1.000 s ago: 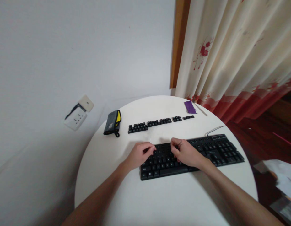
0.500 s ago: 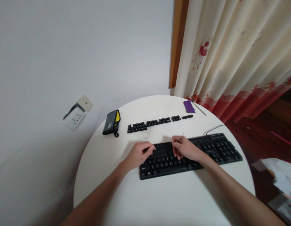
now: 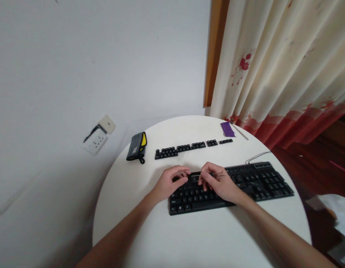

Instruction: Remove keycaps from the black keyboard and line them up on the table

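A black keyboard (image 3: 258,182) lies across the round white table (image 3: 203,238). Both my hands rest on its left half. My left hand (image 3: 169,183) has its fingers curled at the keyboard's upper left rows; what they pinch, if anything, is hidden. My right hand (image 3: 221,184) is closed in a pinch on a thin wire tool (image 3: 217,175) that lies sideways over the keys, close to my left fingertips. Behind the keyboard, a row of loose black keycaps (image 3: 189,147) is laid out on the table.
A grey and yellow pouch (image 3: 136,147) lies at the table's back left. A purple piece (image 3: 227,129) and a thin stick (image 3: 240,132) lie at the back right by the curtain (image 3: 272,74). A wall socket (image 3: 98,136) is on the left wall. The keyboard's cable (image 3: 256,155) trails right.
My right hand has turned, so the thin wire tool now shows lying sideways. My left hand has moved a little closer to the right one. The view has shifted slightly.
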`<action>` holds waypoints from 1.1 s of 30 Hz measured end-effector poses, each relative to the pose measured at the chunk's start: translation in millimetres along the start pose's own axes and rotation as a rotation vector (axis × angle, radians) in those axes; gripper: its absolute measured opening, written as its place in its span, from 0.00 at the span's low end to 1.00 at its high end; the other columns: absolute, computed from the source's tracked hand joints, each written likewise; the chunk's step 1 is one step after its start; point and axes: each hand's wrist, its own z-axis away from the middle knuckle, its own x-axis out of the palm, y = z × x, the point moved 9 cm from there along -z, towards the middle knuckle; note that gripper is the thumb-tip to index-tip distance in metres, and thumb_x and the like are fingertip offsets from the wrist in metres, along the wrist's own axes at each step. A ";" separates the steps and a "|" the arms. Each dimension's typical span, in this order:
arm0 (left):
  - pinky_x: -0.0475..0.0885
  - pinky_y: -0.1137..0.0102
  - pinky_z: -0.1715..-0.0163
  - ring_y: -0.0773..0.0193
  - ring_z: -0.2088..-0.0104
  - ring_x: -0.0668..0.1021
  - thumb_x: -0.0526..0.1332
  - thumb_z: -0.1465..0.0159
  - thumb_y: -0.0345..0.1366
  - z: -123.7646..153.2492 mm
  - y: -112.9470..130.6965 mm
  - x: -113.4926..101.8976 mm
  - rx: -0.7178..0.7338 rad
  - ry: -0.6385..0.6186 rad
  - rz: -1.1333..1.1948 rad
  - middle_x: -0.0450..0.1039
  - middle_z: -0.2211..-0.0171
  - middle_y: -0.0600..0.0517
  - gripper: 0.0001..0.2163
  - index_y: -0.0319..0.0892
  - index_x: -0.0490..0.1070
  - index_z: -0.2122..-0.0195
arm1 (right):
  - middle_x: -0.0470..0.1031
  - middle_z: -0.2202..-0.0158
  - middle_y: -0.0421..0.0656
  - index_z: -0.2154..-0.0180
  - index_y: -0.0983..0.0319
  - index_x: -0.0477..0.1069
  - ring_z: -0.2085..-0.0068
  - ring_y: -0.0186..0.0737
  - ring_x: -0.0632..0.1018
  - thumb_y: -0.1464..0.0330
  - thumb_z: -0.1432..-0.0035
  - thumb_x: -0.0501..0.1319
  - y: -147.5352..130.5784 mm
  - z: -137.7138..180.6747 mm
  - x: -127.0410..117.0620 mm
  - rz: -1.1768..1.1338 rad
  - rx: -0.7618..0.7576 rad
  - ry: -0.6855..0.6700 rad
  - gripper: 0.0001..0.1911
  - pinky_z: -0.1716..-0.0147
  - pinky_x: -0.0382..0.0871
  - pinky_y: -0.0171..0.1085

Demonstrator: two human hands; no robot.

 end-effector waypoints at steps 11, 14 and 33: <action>0.74 0.68 0.60 0.63 0.62 0.76 0.74 0.48 0.36 0.6 1.0 3.5 0.047 -0.013 0.167 0.72 0.61 0.48 0.19 0.39 0.73 0.57 | 0.74 0.70 0.39 0.65 0.61 0.66 0.76 0.30 0.72 0.63 0.33 0.54 -5.3 6.5 13.6 0.162 -0.076 0.049 0.10 0.74 0.66 0.31; 0.73 0.68 0.62 0.64 0.63 0.75 0.72 0.45 0.36 2.0 15.0 3.2 0.177 -0.011 -0.011 0.70 0.62 0.48 0.13 0.40 0.75 0.61 | 0.74 0.71 0.38 0.66 0.61 0.66 0.77 0.30 0.72 0.62 0.33 0.54 -2.6 7.2 15.3 0.167 -0.065 0.062 0.11 0.74 0.65 0.31; 0.71 0.70 0.67 0.63 0.66 0.77 0.68 0.40 0.35 2.0 21.3 -7.3 0.186 0.091 -0.111 0.78 0.64 0.46 0.06 0.39 0.77 0.64 | 0.67 0.70 0.41 0.72 0.59 0.61 0.67 0.38 0.70 0.61 0.30 0.46 -19.5 10.5 -7.9 0.376 -0.165 0.325 0.18 0.64 0.65 0.37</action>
